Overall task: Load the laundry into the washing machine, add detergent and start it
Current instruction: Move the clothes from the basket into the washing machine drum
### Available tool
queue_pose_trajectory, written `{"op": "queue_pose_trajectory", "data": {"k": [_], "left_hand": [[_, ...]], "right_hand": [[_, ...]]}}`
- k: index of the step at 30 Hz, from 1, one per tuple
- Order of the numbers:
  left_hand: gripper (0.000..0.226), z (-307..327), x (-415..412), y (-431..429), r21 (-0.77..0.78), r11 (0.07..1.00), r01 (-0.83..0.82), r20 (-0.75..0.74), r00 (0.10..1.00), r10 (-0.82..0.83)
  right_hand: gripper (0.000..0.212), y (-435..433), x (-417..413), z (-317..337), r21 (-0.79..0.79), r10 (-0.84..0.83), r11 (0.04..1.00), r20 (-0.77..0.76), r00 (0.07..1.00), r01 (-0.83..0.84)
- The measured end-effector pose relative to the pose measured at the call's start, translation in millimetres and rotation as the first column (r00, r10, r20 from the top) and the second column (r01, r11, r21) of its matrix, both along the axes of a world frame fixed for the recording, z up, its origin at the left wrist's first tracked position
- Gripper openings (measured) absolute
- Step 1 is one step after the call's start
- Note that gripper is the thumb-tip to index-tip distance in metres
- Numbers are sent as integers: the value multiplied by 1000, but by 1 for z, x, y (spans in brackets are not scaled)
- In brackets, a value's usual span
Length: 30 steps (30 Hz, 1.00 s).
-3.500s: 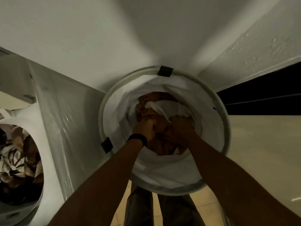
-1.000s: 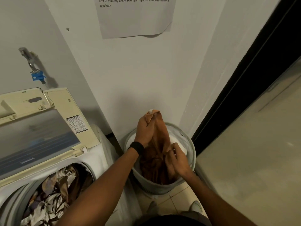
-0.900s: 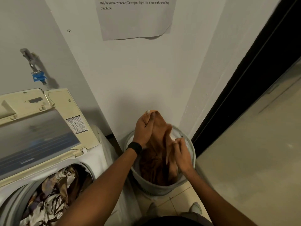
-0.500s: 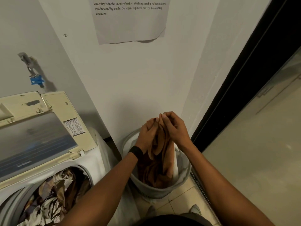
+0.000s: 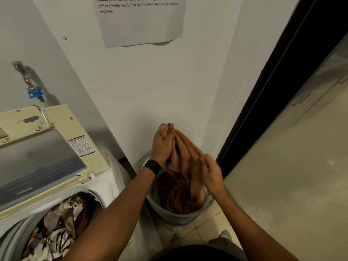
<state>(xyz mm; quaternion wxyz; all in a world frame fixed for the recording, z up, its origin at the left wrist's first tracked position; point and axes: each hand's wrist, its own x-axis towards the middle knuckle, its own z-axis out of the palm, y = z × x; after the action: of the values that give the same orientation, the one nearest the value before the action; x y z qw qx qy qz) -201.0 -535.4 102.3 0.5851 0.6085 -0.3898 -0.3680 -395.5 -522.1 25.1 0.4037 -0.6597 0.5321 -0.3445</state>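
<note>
Head view: the left hand (image 5: pixel 162 146) has its fingers clamped on the top of a brown cloth (image 5: pixel 185 153) hanging into the basket (image 5: pixel 177 216). The right hand (image 5: pixel 211 173) is lower on the cloth, too blurry to tell its grip. At left the washer (image 5: pixel 101 185), lid up, clothes (image 5: pixel 56 223) inside.

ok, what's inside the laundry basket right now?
A brown cloth fills the laundry basket; its top end is lifted out, gripped by the left hand. Anything under the cloth, and the basket's bottom, is covered.
</note>
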Motion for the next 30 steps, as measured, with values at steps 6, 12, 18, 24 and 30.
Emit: {"op": "queue_pose_trajectory", "data": {"k": [6,12,18,24,30], "left_hand": [[54,-11,-7,20,-22,989,145,128,982,-141],[16,-1,-24,18,26,989,142,15,990,-143],[19,12,-17,3,9,999,-31,21,999,31],[30,13,0,-2,-24,996,-86,72,994,87],[28,19,12,0,-104,993,-62,87,994,72]], "right_hand": [[19,-31,6,68,-205,13,979,126,992,14],[17,-31,34,86,-81,24,997,294,955,0],[28,12,26,9,74,193,978,27,981,-194],[26,8,5,5,125,35,991,81,996,-45],[18,-45,-9,114,-108,-26,992,307,951,61]]}}
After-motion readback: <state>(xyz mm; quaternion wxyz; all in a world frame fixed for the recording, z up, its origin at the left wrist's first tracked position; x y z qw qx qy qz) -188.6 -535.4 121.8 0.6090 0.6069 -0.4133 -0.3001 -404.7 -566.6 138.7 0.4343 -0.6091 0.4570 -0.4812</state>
